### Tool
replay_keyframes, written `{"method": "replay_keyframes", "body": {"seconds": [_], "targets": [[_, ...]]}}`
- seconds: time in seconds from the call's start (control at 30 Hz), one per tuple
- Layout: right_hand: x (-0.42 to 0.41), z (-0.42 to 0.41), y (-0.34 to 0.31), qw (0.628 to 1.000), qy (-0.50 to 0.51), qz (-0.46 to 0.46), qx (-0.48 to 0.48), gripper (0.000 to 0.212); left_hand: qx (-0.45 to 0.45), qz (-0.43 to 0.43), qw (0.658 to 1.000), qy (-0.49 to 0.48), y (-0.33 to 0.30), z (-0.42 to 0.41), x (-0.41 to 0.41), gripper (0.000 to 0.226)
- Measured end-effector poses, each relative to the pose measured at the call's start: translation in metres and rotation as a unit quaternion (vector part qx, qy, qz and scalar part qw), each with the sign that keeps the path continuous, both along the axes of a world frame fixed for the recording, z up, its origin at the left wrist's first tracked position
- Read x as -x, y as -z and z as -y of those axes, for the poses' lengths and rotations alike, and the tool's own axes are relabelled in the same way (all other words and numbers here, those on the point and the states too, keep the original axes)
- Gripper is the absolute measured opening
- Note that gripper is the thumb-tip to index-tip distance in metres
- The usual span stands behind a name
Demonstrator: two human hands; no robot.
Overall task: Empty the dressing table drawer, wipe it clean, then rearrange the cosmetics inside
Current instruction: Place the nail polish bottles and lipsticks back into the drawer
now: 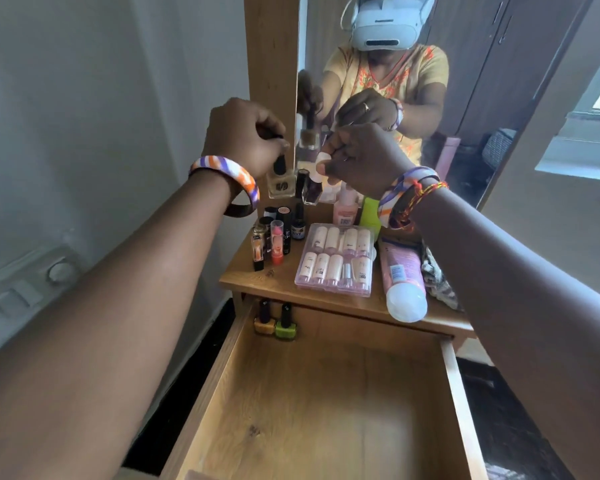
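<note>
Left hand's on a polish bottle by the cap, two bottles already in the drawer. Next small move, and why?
Probably carry the clear polish bottle down and stand it beside the green bottle in the drawer's back left corner. The left hand already pinches its black cap, the yellow bottle and the green one start a row there, and the rest of the drawer floor is bare.

Pale grey wall (83, 98) with switch plate (21, 292); wood-framed mirror (499, 81); daylit window (596, 133); dark floor (492, 403).
</note>
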State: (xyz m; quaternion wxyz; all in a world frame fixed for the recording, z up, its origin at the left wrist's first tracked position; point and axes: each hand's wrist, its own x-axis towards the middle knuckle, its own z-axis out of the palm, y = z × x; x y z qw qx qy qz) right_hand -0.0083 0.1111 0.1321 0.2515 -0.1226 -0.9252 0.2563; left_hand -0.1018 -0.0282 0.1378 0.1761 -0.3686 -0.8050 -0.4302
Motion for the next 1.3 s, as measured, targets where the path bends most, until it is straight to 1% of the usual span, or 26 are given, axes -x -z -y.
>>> {"method": "replay_keyframes", "body": {"seconds": [0.03, 0.1, 0.2, 0.27, 0.4, 0.5, 0.57, 0.63, 0.73, 0.93, 1.03, 1.17, 1.3], "targets": [[-0.005, 0.006, 0.002, 1.0, -0.003, 0.007, 0.006, 0.029, -0.01, 0.012, 1.0, 0.007, 0.002, 0.007, -0.008, 0.02], [-0.017, 0.018, 0.01, 0.999, -0.018, 0.038, 0.026, 0.03, -0.01, 0.053, 0.998, 0.035, 0.011, 0.023, -0.022, 0.019], [-0.03, 0.033, 0.031, 0.994, -0.03, 0.099, 0.039, 0.019, 0.041, 0.121, 0.988, 0.082, 0.033, 0.045, -0.036, 0.021], [-0.038, 0.042, 0.046, 0.989, -0.03, 0.135, 0.058, 0.011, 0.088, 0.141, 0.981, 0.098, 0.05, 0.055, -0.044, 0.021], [-0.05, 0.059, 0.081, 0.981, -0.018, 0.178, 0.07, 0.004, 0.164, 0.152, 0.971, 0.079, 0.086, 0.064, -0.052, 0.021], [-0.052, 0.069, 0.106, 0.977, -0.008, 0.197, 0.083, 0.016, 0.213, 0.152, 0.963, 0.061, 0.115, 0.063, -0.053, 0.018], [-0.051, 0.075, 0.124, 0.976, -0.007, 0.207, 0.065, 0.02, 0.233, 0.156, 0.959, 0.039, 0.132, 0.061, -0.052, 0.019], [-0.049, 0.079, 0.142, 0.977, 0.006, 0.204, 0.055, 0.022, 0.243, 0.159, 0.957, 0.015, 0.146, 0.06, -0.05, 0.022], [-0.043, 0.082, 0.166, 0.979, 0.04, 0.188, 0.064, 0.021, 0.254, 0.159, 0.954, -0.002, 0.158, 0.058, -0.047, 0.024], [-0.036, 0.094, 0.188, 0.981, 0.073, 0.145, 0.104, 0.028, 0.272, 0.134, 0.953, -0.013, 0.17, 0.057, -0.042, 0.027], [-0.032, 0.098, 0.192, 0.982, 0.078, 0.132, 0.11, 0.025, 0.28, 0.126, 0.952, -0.011, 0.172, 0.055, -0.039, 0.027], [-0.031, 0.102, 0.198, 0.982, 0.093, 0.127, 0.1, 0.017, 0.285, 0.12, 0.951, -0.01, 0.174, 0.054, -0.037, 0.026], [-0.03, 0.102, 0.2, 0.981, 0.109, 0.122, 0.101, 0.016, 0.288, 0.116, 0.95, -0.011, 0.176, 0.053, -0.036, 0.027]]}}
